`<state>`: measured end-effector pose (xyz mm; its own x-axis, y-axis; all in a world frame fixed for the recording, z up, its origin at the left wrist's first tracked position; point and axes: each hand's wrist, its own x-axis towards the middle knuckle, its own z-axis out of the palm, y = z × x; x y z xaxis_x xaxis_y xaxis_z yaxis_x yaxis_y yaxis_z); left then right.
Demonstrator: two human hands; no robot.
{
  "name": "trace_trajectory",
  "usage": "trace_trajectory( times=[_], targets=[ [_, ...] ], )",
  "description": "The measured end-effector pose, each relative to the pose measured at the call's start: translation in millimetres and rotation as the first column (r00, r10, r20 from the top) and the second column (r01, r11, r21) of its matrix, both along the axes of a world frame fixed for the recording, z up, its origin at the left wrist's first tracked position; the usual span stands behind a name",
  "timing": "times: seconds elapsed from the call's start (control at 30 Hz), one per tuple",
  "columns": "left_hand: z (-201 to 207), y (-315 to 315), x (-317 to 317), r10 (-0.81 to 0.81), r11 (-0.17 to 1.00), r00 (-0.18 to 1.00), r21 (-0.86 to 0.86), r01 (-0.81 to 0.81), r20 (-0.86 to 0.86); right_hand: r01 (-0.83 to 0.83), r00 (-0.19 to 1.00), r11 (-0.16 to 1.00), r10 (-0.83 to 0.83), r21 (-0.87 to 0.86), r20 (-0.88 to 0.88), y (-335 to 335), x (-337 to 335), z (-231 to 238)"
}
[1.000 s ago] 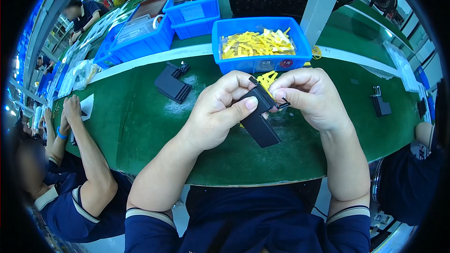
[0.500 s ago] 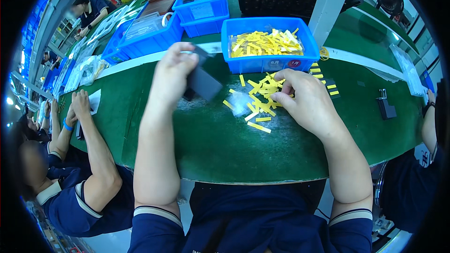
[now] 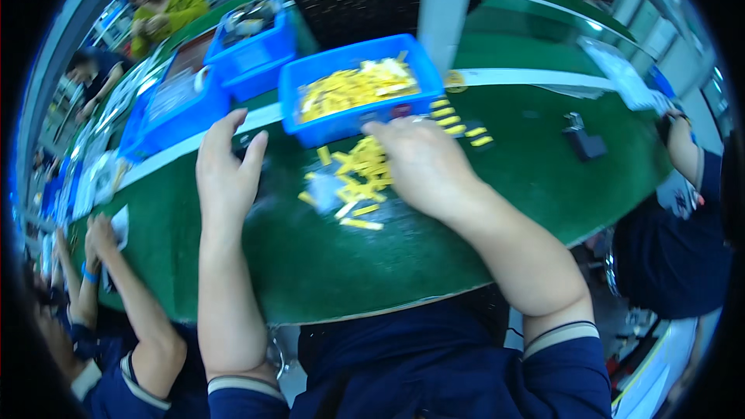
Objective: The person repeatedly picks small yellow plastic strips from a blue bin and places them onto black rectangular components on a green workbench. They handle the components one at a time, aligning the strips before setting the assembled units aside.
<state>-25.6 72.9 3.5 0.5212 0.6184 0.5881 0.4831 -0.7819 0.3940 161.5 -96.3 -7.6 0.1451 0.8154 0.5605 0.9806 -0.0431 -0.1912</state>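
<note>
My left hand (image 3: 226, 174) is raised over the left part of the green table, its thumb and fingers apart and nothing between them. A dark patch shows just beside its thumb, too blurred to name. My right hand (image 3: 425, 161) is at the right side of a loose pile of short yellow strips (image 3: 363, 164), its fingers bent toward the pile. Its fingertips are partly hidden and smeared, so a grip cannot be made out. Behind the pile stands a blue bin (image 3: 310, 136) full of more yellow strips. A small clear plastic piece (image 3: 324, 188) lies at the pile's left edge.
Several yellow strips on dark backing (image 3: 446, 118) lie right of the bin. Farther right rests a black block with a metal clip (image 3: 583, 143). More blue bins (image 3: 186, 118) stand at the back left. A white post (image 3: 448, 12) rises behind. Co-workers sit on both sides.
The dark flat box that my left hand held is out of that hand, and its fingers have opened. The view has turned, shifting the table leftward. My right hand stays by the yellow strips.
</note>
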Motion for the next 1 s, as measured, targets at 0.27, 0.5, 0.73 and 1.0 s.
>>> trace_trajectory(
  times=[0.27,0.5,0.73,1.0],
  targets=[
    [6.1,-47.8,26.0,-0.395,0.918,0.915,0.05,0.392,0.076,0.05,0.98,0.998,-0.056,-0.036,-0.189,-19.6,5.9,25.2],
    [9.3,-66.5,28.2,-0.542,0.84,0.836,0.057,0.539,0.084,0.211,0.949,0.978,-0.203,0.006,-0.243,-101.4,64.6,30.0],
    [4.3,-96.4,32.9,-0.749,0.662,0.663,-0.035,0.748,0.0,0.647,0.742,0.76,-0.61,0.057,-0.278,-211.4,131.4,-2.5],
    [-3.2,-115.2,36.5,-0.862,0.506,0.502,-0.193,0.841,-0.07,0.854,0.473,0.504,-0.855,-0.125,-0.213,-231.4,190.8,-20.0]
  ],
)
